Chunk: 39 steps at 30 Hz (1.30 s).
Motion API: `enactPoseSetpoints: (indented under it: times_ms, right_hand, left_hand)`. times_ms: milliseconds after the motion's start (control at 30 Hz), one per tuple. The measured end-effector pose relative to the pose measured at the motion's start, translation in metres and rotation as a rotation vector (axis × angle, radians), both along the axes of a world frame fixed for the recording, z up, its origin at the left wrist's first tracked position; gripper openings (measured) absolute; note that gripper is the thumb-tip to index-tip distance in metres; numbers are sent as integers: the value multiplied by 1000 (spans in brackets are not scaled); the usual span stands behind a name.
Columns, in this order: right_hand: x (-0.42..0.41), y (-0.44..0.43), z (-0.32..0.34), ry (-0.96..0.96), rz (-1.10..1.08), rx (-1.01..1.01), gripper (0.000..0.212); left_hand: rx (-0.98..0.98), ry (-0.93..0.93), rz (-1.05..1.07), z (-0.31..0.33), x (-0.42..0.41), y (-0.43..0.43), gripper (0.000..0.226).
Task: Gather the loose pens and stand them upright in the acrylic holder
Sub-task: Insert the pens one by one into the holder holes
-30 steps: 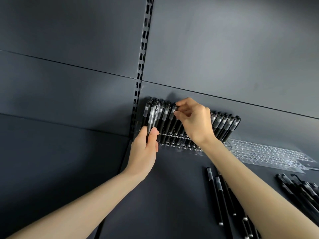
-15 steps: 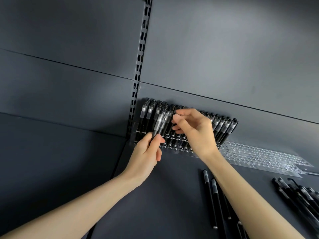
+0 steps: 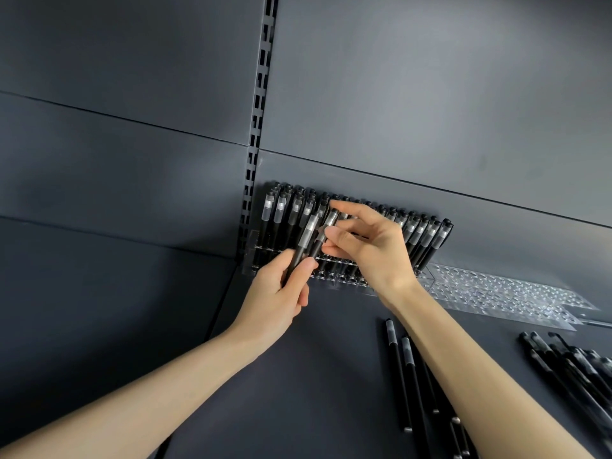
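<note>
Acrylic holder (image 3: pixel 251 256) mostly filled, left hand (image 3: pixel 278 293) and right hand (image 3: pixel 367 250) each pinching a pen, two loose pen piles (image 3: pixel 405 376) left on shelf.

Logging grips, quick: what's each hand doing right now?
Left hand: closed on a black pen.
Right hand: pinching another pen at the holder.

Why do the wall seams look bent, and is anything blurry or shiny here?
Head view: the wide lens bows the wall seams and stretches both forearms toward the corners. Soft light leaves a pale patch on the upper wall, with no hard shadows. The empty acrylic holder glints. The loose pens at the right edge look smeared.
</note>
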State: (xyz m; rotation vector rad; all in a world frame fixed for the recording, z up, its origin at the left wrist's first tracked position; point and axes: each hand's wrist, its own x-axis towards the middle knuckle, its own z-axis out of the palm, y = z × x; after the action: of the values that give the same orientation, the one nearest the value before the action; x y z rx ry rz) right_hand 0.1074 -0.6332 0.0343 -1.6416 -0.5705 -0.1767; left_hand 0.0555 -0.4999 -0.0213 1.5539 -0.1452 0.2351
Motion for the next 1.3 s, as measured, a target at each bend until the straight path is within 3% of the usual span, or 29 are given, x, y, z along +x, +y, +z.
enactPoseSetpoints:
  times_ms: [100, 300, 467, 700, 1300]
  right_hand:
    - [0, 0, 2, -30, -18, -25, 33]
    - [8, -9, 20, -217, -293, 52, 28]
    - [15, -6, 18, -370, -419, -16, 27]
    - [23, 0, 8, -419, -432, -73, 25]
    - [26, 2, -2, -402, -435, -458, 25]
  left_hand:
    - [58, -6, 52, -4, 1, -2, 27]
    - [199, -85, 362, -6, 8, 6, 40]
    - [187, -82, 350, -5, 8, 6, 43]
    - [95, -76, 333, -3, 9, 6, 41]
    - [130, -83, 233, -5, 6, 6, 38]
